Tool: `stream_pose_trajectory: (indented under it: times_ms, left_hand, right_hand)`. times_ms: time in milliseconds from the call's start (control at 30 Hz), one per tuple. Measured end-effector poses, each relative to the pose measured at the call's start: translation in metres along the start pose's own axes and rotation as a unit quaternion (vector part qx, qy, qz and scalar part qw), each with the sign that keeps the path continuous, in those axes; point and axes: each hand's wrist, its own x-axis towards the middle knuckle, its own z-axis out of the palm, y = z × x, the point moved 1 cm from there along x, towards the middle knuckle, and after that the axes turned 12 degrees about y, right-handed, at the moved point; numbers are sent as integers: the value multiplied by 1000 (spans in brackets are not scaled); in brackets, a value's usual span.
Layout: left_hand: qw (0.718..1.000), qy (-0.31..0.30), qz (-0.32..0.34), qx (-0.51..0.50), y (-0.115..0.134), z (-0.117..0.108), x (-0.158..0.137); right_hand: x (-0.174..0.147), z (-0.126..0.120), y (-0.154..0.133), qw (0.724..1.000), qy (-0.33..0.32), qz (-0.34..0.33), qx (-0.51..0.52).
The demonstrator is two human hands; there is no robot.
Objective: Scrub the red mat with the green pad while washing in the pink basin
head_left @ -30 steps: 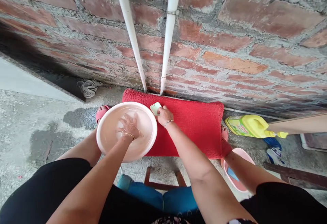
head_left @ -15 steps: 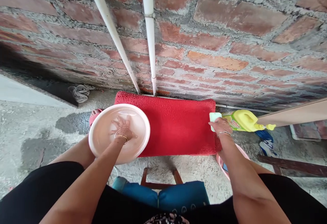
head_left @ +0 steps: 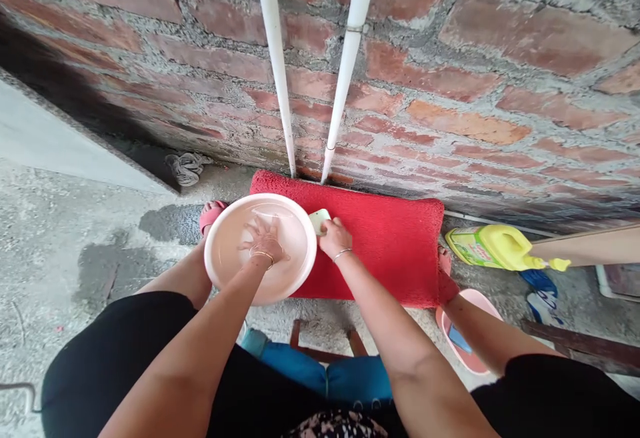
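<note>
My left hand (head_left: 265,239) lies in the water of a pale pink basin (head_left: 215,271), fingers spread wide and palm down, holding nothing I can see. The basin rests on the left end of a bench covered with red towelling (head_left: 385,245). Just right of its rim, my right hand (head_left: 337,237) grips a flat, pale green rectangular thing with rounded corners (head_left: 319,219) between thumb and fingers. Part of that thing is hidden under the fingers, and its exact kind is unclear.
A yellow jug-like bottle (head_left: 495,245) is on the right, beyond the bench. Below it, a pink tub (head_left: 477,301) holds something blue. Two white pipes (head_left: 345,71) run down the brick wall (head_left: 465,118). A grey rag (head_left: 187,168) lies on the concrete floor at left.
My right hand has moved left from the bench's right end to beside the basin, carrying the pale green thing. My left hand remains in the water. The view has shifted somewhat.
</note>
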Motion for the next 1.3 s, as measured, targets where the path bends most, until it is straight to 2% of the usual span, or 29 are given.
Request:
stream_pose_trajectory:
  times_ms: [100, 167, 300, 433, 500, 533, 600, 667, 800, 900, 1000, 1067, 1133, 1200, 1300]
  left_hand:
    - [1000, 1, -2, 3, -1, 0, 0]
    - [1000, 4, -1, 7, -1, 1, 1]
    - [1000, 8, -2, 10, -2, 3, 3]
    - [1000, 3, -2, 5, -1, 3, 3]
    - [1000, 7, 0, 7, 0, 2, 2]
    - [1000, 10, 1, 7, 1, 2, 2]
    - [1000, 14, 2, 6, 2, 1, 1]
    - [1000, 16, 0, 8, 2, 1, 0]
    - [1000, 17, 0, 8, 1, 0, -2]
    - [1000, 14, 11, -1, 0, -2, -3]
    - [1000, 6, 8, 4, 0, -4, -4]
    - [1000, -1, 0, 7, 1, -5, -4]
    - [1000, 0, -1, 7, 1, -5, -4]
    - [1000, 3, 1, 8, 2, -4, -2]
    - [1000, 2, -1, 10, 1, -2, 0]
  right_hand:
    - [1, 0, 4, 999, -7, -47, -25]
    - [0, -10, 29, 999, -7, -14, -40]
    - [-8, -48, 121, 991, 35, 113, -61]
    - [-30, -94, 230, 964, 89, 229, -102]
    - [-43, -113, 266, 942, 98, 294, -126]
    - [-49, -119, 275, 933, 104, 317, -134]
    - [-56, -122, 272, 928, 125, 322, -135]
    - [-58, -113, 241, 942, 139, 282, -112]
    - [-51, -62, 134, 978, 97, 183, -26]
    - [-44, -21, 56, 992, 46, 119, 16]
    - [-40, 4, 8, 998, 6, 55, 17]
    - [-40, 10, -2, 1000, -11, 12, 2]
    - [-40, 7, 8, 1000, -18, -1, -19]
    - [-41, -3, 35, 999, -10, 21, -38]
    - [-44, -30, 103, 993, 26, 102, -62]
